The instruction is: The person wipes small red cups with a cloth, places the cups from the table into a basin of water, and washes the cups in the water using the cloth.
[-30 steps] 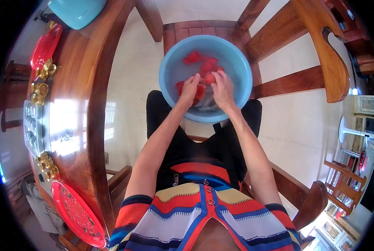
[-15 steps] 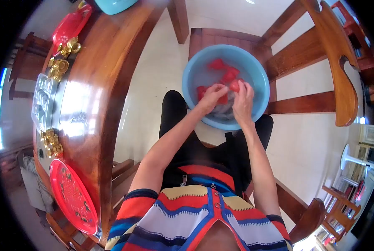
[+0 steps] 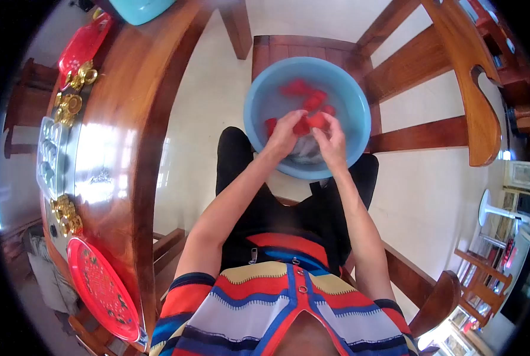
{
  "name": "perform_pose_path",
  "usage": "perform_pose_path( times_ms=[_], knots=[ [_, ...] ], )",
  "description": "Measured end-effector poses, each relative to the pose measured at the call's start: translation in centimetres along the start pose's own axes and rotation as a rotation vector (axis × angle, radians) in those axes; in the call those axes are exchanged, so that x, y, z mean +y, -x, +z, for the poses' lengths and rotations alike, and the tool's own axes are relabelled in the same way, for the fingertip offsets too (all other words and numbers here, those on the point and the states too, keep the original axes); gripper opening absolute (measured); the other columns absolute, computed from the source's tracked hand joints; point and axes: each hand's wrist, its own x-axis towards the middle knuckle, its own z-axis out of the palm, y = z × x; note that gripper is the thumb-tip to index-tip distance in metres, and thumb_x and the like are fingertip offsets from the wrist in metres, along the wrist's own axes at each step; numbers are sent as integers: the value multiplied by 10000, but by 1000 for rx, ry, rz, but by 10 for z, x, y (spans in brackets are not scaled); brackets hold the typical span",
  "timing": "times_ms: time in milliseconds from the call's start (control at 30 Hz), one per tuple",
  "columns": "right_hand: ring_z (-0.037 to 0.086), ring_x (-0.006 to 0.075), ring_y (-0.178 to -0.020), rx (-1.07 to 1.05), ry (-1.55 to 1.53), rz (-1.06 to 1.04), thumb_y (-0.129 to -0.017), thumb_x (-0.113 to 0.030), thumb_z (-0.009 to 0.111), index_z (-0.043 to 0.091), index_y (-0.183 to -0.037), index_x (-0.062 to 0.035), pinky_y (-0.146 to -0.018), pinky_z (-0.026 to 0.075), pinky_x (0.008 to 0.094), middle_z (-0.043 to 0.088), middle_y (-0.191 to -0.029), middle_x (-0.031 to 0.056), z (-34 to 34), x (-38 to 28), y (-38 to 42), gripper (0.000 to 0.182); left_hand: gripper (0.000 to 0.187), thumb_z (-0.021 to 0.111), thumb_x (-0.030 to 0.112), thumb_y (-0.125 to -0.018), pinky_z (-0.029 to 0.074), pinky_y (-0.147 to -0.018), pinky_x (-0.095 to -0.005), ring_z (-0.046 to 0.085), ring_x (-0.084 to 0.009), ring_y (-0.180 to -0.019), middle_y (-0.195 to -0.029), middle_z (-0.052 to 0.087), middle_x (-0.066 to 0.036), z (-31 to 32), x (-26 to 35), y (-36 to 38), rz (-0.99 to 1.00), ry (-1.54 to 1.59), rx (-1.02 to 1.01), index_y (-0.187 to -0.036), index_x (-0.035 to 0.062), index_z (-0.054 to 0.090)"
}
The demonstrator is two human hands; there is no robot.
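Observation:
A light blue basin [image 3: 360,113] of cloudy water stands on a wooden chair in front of me. Small red pieces [image 3: 294,88] lie in it; they look like little cups, but blur hides their exact kind. Over the water, my right hand [image 3: 332,141] grips a rounded red piece [image 3: 317,121] between thumb and fingers. Beside it, my left hand [image 3: 284,135] is closed with its fingertips on another small red piece [image 3: 301,126]. Something whitish and translucent [image 3: 307,148] shows in the water below my hands.
On the wooden table [image 3: 140,89] at left are a red oval tray [image 3: 102,288], gold-coloured small pieces [image 3: 68,107], a clear plastic tray [image 3: 50,157], a red dish [image 3: 86,50] and a light blue container [image 3: 140,9]. The chair's backrest [image 3: 419,133] rises right of the basin.
My hands have shifted left with the view. The right hand has lowered its red piece toward the left hand, and a red piece now shows at my left fingertips.

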Motion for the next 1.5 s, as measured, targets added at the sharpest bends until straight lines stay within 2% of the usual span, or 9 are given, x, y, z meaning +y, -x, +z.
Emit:
perform_pose_path(
  times_ms=[67, 233, 333, 400, 500, 600, 667, 1067, 1500],
  knots=[
    [574, 158, -937, -15, -144, 37, -804, -98, 612, 482, -1160, 0, -811, 469, 295, 564, -1096, 113, 0, -5, 0, 391, 375, 483, 178, -894, 417, -915, -337, 505, -215, -1053, -1135, 506, -130, 2, 1, 0, -39, -5, -43, -1178, -59, 424],
    [556, 171, -990, 3, -123, -9, -803, -71, 600, 446, -1214, -9, -841, 454, 292, 551, -1127, 118, -4, -1, -1, 443, 509, 587, 119, -828, 407, -923, -329, 498, -213, -1062, -1143, 500, -126, 28, 13, 16, -83, -111, -43, -1251, -34, 349],
    [546, 179, -1023, -15, -136, -57, -809, -61, 592, 411, -1273, -25, -861, 446, 297, 544, -1147, 120, -8, -19, 2, 499, 505, 618, 121, -810, 401, -920, -315, 490, -189, -1068, -1146, 506, -121, 40, 22, 24, -84, -249, 21, -1241, -10, 389],
    [542, 185, -1038, -44, -185, -50, -813, -60, 591, 391, -1301, -34, -869, 443, 301, 542, -1157, 122, -13, -23, 3, 528, 462, 646, 137, -802, 401, -912, -310, 496, -169, -1055, -1130, 530, -112, 43, 29, 27, 39, -476, -16, -1198, -1, 453],
    [542, 187, -1053, -101, 46, -165, -820, -66, 590, 379, -1324, -51, -886, 436, 301, 538, -1175, 126, -18, -23, 1, 547, 442, 697, 131, -766, 416, -888, -300, 523, -155, -1012, -1091, 564, -97, 43, 36, 28, 133, -621, 2, -1143, -3, 508],
    [544, 190, -1058, -68, -81, -77, -815, -65, 608, 414, -1296, -39, -896, 434, 303, 537, -1183, 129, -17, -35, 3, 519, 458, 759, 115, -703, 448, -800, -266, 543, -121, -896, -986, 594, -70, 44, 42, 27, 178, -578, -20, -1086, -1, 535],
    [546, 192, -1062, -42, -226, -53, -806, -49, 621, 435, -1276, -27, -910, 429, 305, 538, -1184, 128, -16, -39, 3, 506, 462, 757, 111, -705, 453, -795, -265, 550, -124, -885, -981, 596, -72, 46, 48, 29, 176, -581, -46, -1090, -7, 531],
    [525, 198, -1086, -191, -265, -135, -816, -15, 594, 404, -1283, -19, -927, 424, 316, 511, -1205, 124, -28, -81, 5, 504, 476, 748, 103, -718, 477, -801, -269, 572, -135, -886, -1002, 596, -89, 59, 69, 40, 223, -600, -114, -1117, -22, 522],
    [518, 182, -1084, -169, -202, -179, -824, -10, 571, 430, -1241, -32, -923, 424, 302, 515, -1180, 98, -31, -83, 7, 441, 483, 719, 60, -738, 474, -820, -276, 569, -138, -931, -1041, 602, -83, 71, 75, 48, 237, -558, -175, -1173, 3, 517]
  ],
)
